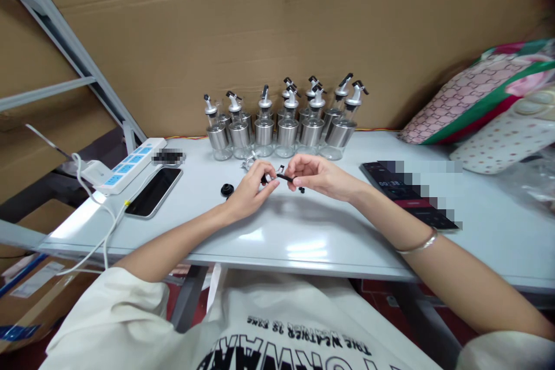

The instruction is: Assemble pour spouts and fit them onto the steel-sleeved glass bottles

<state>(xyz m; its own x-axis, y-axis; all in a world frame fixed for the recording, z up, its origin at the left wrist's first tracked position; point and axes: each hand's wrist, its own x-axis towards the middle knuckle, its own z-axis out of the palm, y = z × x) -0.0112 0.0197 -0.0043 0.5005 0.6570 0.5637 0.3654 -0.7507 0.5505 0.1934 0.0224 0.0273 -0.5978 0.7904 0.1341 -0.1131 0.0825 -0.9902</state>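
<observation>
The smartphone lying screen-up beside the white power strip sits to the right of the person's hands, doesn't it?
Not quite: the head view shows the smartphone lying screen-up beside the white power strip, but to the left of the person's hands, beyond the left hand.

Backdrop: brown cardboard sheets, creased, spanning full width | Left: grey metal shelf frame, slanted | Furniture: pale grey table, glossy, light reflected near front edge | Floor: reddish, glimpsed beneath table
</observation>
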